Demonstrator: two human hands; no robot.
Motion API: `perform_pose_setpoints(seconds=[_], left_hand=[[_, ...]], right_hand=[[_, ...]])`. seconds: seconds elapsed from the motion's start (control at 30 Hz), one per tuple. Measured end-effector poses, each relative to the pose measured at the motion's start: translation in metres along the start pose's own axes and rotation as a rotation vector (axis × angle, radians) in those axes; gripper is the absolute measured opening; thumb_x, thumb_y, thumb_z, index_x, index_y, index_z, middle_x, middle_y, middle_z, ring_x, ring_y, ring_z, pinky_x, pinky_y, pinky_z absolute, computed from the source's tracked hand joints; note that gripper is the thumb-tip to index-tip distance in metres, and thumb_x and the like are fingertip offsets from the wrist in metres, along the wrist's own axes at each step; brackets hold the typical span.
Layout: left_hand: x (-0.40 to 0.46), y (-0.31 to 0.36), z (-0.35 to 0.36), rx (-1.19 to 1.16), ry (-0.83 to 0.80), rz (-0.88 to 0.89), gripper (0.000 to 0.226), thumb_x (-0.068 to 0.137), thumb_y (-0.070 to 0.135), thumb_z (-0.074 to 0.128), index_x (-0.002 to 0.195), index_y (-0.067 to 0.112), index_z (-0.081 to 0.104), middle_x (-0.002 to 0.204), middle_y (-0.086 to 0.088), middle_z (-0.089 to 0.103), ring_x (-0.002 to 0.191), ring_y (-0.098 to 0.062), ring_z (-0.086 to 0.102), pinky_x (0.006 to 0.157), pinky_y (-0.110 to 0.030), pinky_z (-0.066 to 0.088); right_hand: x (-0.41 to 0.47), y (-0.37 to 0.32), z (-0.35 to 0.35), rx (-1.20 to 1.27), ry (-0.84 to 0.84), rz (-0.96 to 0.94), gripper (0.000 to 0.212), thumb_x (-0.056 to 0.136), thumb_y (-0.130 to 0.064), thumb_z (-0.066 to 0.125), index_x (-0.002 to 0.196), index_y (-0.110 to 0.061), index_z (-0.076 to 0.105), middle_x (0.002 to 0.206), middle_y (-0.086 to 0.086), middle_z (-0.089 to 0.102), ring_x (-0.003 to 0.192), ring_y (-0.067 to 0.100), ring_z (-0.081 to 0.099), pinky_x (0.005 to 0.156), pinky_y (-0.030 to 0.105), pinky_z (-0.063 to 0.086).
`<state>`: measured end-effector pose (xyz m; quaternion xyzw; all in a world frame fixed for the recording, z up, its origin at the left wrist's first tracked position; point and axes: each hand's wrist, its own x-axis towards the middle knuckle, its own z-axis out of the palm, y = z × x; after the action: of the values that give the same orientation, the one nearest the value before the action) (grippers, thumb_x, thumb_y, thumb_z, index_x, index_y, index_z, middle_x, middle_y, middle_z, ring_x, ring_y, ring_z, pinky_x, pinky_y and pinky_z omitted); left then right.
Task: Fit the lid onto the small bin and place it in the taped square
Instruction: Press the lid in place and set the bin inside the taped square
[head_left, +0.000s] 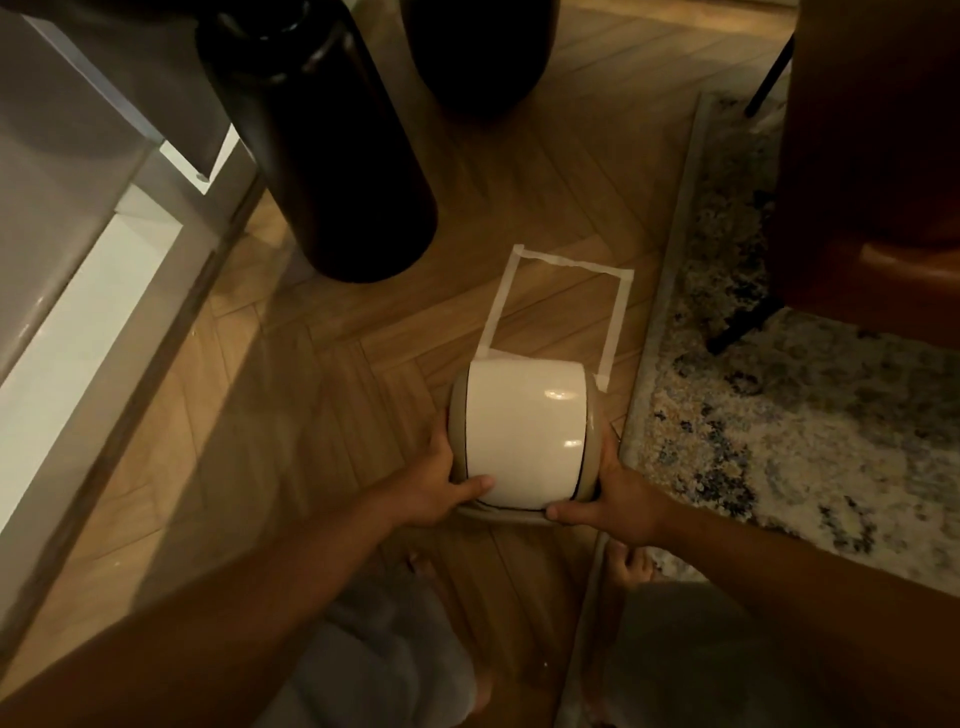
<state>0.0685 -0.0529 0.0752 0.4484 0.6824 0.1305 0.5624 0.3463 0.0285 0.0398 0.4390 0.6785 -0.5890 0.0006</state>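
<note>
Small bin (522, 431) between both hands, overlapping taped square (561, 312) near edge

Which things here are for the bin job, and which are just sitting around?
For the job:
- small bin, held by the left hand and right hand
- lid on the bin
- taped square on the floor

Just there:
- big dark bottle
- patterned rug
- brown chair

I see the small bin (522, 434), cream lid (524, 421) fitted on its beige body, overlapping the taped square's (563, 306) near edge.
</note>
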Motion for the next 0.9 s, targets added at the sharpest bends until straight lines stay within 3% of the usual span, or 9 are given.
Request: perform_pose_setpoints(seconds=[0.07,0.2,0.3,0.43,0.57,0.63,0.73,0.8,0.9], left_hand=[[0.008,0.004,-0.007,0.005,0.029,0.036,0.116,0.080,0.053,0.073,0.156,0.024,-0.009,0.158,0.002,0.024,0.133,-0.003,0.026,0.108,-0.022,0.023],[0.019,0.006,-0.018,0.050,0.010,0.082,0.127,0.073,0.047,0.081,0.155,0.029,-0.014,0.148,0.016,0.021,0.131,0.003,0.021,0.099,-0.006,0.019],[0.027,0.010,-0.026,0.032,0.012,0.105,0.131,0.070,0.046,0.084,0.156,0.029,-0.014,0.153,0.015,0.018,0.138,-0.001,0.019,0.109,-0.019,0.021],[0.036,0.011,-0.034,0.029,0.035,0.114,0.131,0.067,0.048,0.084,0.156,0.034,-0.012,0.158,0.013,0.021,0.139,0.000,0.022,0.108,-0.018,0.023],[0.041,0.012,-0.032,0.010,0.065,0.130,0.128,0.073,0.035,0.085,0.157,0.031,-0.011,0.160,0.008,0.022,0.142,-0.005,0.023,0.114,-0.025,0.025],[0.046,0.012,-0.036,-0.022,0.076,0.137,0.126,0.072,0.033,0.086,0.157,0.030,-0.008,0.160,0.008,0.023,0.142,-0.004,0.024,0.112,-0.023,0.025],[0.056,0.012,-0.043,-0.051,0.097,0.146,0.124,0.071,0.035,0.086,0.157,0.035,-0.002,0.155,0.013,0.026,0.139,-0.002,0.025,0.107,-0.016,0.028],[0.062,0.016,-0.043,-0.050,0.142,0.161,0.119,0.071,0.036,0.086,0.156,0.036,0.002,0.148,0.020,0.028,0.134,0.003,0.026,0.096,-0.002,0.027],[0.074,0.025,-0.041,-0.069,0.241,0.196,0.112,0.073,0.027,0.086,0.155,0.033,0.011,0.146,0.019,0.030,0.135,0.002,0.028,0.096,0.000,0.025]], right_hand=[[0.006,-0.001,-0.001,0.042,0.027,-0.026,0.152,0.069,-0.039,0.094,0.156,-0.029,-0.031,0.151,-0.017,0.041,0.138,0.001,0.043,0.107,0.009,0.037],[0.018,-0.008,-0.011,0.080,0.041,-0.051,0.151,0.067,-0.042,0.094,0.157,-0.034,-0.026,0.154,-0.013,0.043,0.137,-0.005,0.044,0.112,0.017,0.040],[0.026,-0.010,-0.019,0.086,0.044,-0.089,0.150,0.066,-0.041,0.095,0.158,-0.036,-0.023,0.155,-0.013,0.041,0.138,-0.013,0.038,0.106,0.006,0.037],[0.034,-0.014,-0.026,0.058,0.076,-0.109,0.151,0.064,-0.052,0.094,0.158,-0.039,-0.023,0.151,-0.022,0.045,0.135,-0.011,0.044,0.106,0.011,0.041],[0.039,-0.012,-0.031,0.040,0.136,-0.164,0.145,0.066,-0.054,0.091,0.161,-0.034,-0.016,0.141,-0.044,0.041,0.127,-0.025,0.042,0.095,-0.002,0.036],[0.042,-0.017,-0.032,0.036,0.140,-0.159,0.145,0.066,-0.053,0.092,0.161,-0.033,-0.015,0.146,-0.043,0.039,0.133,-0.019,0.041,0.103,0.007,0.040],[0.045,-0.023,-0.033,0.015,0.164,-0.148,0.144,0.066,-0.054,0.091,0.162,-0.032,-0.014,0.158,-0.021,0.039,0.142,-0.002,0.042,0.113,0.029,0.042],[0.047,-0.026,-0.036,-0.004,0.191,-0.151,0.142,0.068,-0.051,0.091,0.163,-0.030,-0.012,0.157,-0.020,0.039,0.144,0.005,0.042,0.112,0.031,0.043],[0.055,-0.028,-0.045,-0.011,0.224,-0.158,0.138,0.072,-0.046,0.090,0.163,-0.025,-0.012,0.157,-0.021,0.037,0.144,0.008,0.041,0.112,0.034,0.043]])
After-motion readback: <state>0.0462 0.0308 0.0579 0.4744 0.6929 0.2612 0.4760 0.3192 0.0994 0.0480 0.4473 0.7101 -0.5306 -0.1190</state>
